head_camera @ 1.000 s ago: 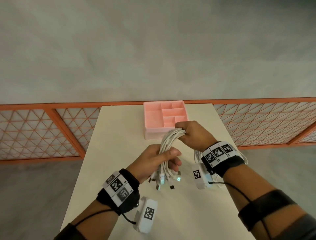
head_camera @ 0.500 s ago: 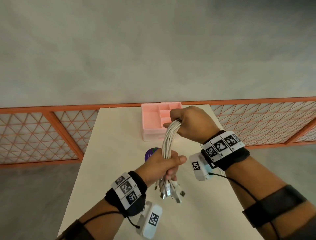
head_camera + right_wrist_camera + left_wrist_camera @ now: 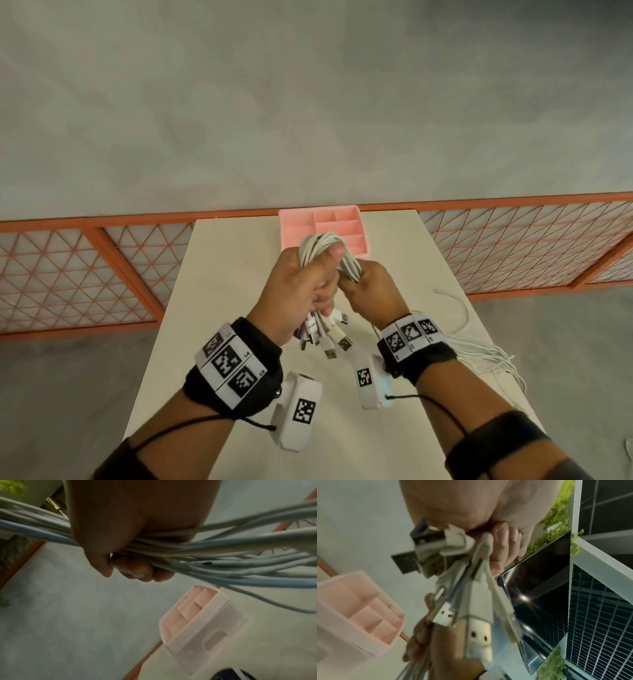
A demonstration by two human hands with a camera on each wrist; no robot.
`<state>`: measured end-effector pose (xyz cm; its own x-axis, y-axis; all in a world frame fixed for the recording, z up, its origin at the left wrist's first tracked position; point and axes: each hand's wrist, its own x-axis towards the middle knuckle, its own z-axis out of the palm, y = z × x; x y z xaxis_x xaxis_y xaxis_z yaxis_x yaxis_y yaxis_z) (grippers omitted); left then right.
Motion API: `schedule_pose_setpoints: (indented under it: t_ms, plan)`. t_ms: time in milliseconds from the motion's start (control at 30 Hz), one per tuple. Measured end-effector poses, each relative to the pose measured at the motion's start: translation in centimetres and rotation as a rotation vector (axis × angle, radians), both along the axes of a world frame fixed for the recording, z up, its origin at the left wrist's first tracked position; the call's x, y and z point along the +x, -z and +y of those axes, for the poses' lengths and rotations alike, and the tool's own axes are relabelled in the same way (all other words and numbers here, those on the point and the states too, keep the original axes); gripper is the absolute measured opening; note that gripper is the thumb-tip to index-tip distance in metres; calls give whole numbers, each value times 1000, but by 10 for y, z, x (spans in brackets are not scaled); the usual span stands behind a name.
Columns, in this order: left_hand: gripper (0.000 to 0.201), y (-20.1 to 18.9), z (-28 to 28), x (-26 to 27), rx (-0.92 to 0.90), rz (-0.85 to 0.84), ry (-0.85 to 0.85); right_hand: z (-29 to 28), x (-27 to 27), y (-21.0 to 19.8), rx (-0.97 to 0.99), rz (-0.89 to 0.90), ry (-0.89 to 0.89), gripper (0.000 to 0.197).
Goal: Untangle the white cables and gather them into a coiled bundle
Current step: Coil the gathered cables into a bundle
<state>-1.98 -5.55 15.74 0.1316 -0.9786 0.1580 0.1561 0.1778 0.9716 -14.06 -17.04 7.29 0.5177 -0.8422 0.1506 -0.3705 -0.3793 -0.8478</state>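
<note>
A bundle of white cables (image 3: 320,245) arches in a loop between both hands above the table. My left hand (image 3: 310,277) grips one side of the loop, thumb pressed over the strands. Below that fist hang the USB plugs (image 3: 330,337), close and blurred in the left wrist view as USB plugs (image 3: 453,574). My right hand (image 3: 371,286) grips the other side of the loop, fingers curled round the white cables (image 3: 197,550). From there the loose cable lengths (image 3: 479,353) trail down over the table's right edge.
A pink divided organiser (image 3: 325,228) stands at the table's far edge, just behind the hands, also seen as the pink organiser (image 3: 197,626). One stray cable end (image 3: 452,301) lies on the cream table (image 3: 222,291) to the right. An orange lattice railing (image 3: 85,270) runs behind.
The stretched bundle has been folded into a loop: my left hand rose and my right hand came down beside it. The plugs still hang below the left fist.
</note>
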Motion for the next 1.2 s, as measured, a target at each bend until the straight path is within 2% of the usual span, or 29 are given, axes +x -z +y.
schedule_pose_setpoints:
  t_ms: [200,267,333,400,467,500,567,700,800,867,967,1033,1100,1200]
  plan:
    - [54,2,-8,1,-55,112,-126,38,8,31,46,-22,-153,11]
    - [52,-2,-14,-1,-61,182,-167,48,13,41,91,103,-158,35]
    - [50,-3,-21,-5,-74,255,-219,60,22,45,164,264,-106,41]
    - [50,0,-30,-4,-86,274,-289,72,31,46,208,207,-79,52]
    - [49,8,-37,1,-77,273,-330,77,35,44,237,134,-109,64]
    - [50,13,-38,5,-73,268,-340,76,35,47,249,119,-149,63]
    - [51,25,-39,11,-75,231,-349,72,30,50,274,162,-198,54]
    - [59,49,-37,17,-76,50,-351,70,22,62,256,279,-258,40]
    - [55,58,-34,18,-91,51,-350,73,23,70,269,321,-300,37]
    - [53,58,-32,17,-64,163,-380,75,24,74,280,365,-303,42]
    - [45,53,-34,15,-29,459,-388,78,28,78,262,427,-322,44]
    - [44,51,-35,14,-26,503,-397,80,31,76,241,450,-339,44]
    - [45,54,-35,16,-39,412,-411,81,32,66,208,475,-321,43]
    - [53,68,-34,25,-56,81,-410,82,24,50,136,523,-287,38]
